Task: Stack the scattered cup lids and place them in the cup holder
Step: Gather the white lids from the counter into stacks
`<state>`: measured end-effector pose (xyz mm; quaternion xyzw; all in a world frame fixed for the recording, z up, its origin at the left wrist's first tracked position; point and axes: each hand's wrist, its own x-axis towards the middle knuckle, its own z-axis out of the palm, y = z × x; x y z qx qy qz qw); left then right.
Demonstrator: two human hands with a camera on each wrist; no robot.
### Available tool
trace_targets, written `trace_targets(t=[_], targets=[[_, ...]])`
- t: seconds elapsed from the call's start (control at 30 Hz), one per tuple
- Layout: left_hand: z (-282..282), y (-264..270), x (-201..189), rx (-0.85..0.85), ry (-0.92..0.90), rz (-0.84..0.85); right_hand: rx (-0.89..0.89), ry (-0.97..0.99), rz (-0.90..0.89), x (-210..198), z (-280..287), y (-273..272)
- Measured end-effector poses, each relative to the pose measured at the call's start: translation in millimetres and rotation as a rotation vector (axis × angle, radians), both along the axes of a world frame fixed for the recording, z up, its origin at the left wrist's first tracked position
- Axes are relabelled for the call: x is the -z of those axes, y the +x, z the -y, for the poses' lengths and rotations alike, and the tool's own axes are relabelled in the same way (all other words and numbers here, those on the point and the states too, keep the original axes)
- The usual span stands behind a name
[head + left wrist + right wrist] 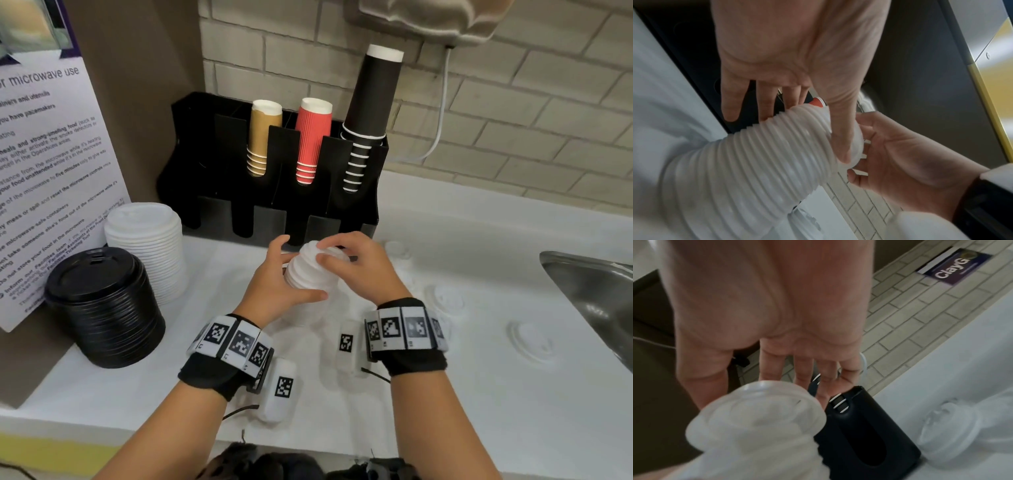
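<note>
A stack of translucent white cup lids (308, 279) is held tilted above the counter, in front of the black cup holder (274, 192). My left hand (298, 270) grips the stack from the left, thumb under its near side. My right hand (337, 255) curls over the stack's top end, and in the left wrist view its fingertips (854, 177) pinch the rim of the end lid on the ribbed stack (756, 162). Loose lids lie on the counter to the right: one (397, 248) near the holder, one (448, 301), one (531, 337).
The holder carries tan, red (310, 144) and black (371, 102) cup stacks. A tall white lid stack (147, 240) and a black lid stack (102, 305) stand at left by a microwave notice. A steel sink (596, 291) opens at right.
</note>
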<state>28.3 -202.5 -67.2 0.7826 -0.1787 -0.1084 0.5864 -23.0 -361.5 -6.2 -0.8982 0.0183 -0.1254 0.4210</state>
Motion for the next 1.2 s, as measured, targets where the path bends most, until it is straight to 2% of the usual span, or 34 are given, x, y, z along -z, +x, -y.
trace_targets(t=[0.43, 0.67, 0.73, 0.8, 0.87, 1.0, 1.1, 1.2], targets=[[1, 1, 2, -0.009, -0.020, -0.003, -0.035, -0.155, -0.038, 1, -15, -1], [-1, -3, 0, 0.028, -0.062, 0.059, -0.069, -0.154, -0.084, 0, -14, -3], [-1, -3, -1, 0.032, -0.057, 0.062, -0.063, -0.095, -0.033, -1, -7, -5], [-1, -3, -2, 0.029, -0.034, 0.055, 0.023, -0.027, 0.028, -4, 9, -8], [-1, -3, -3, 0.030, -0.028, 0.038, 0.144, -0.043, -0.075, -6, 31, -11], [0, -4, -3, 0.033, -0.039, 0.018, 0.201, -0.302, -0.500, 7, 59, -19], [1, -5, -4, 0.023, -0.041, 0.009, 0.224, -0.218, -0.684, 18, 58, -27], [2, -6, -5, 0.014, -0.048, -0.001, 0.209, -0.233, -0.747, 23, 57, -30]])
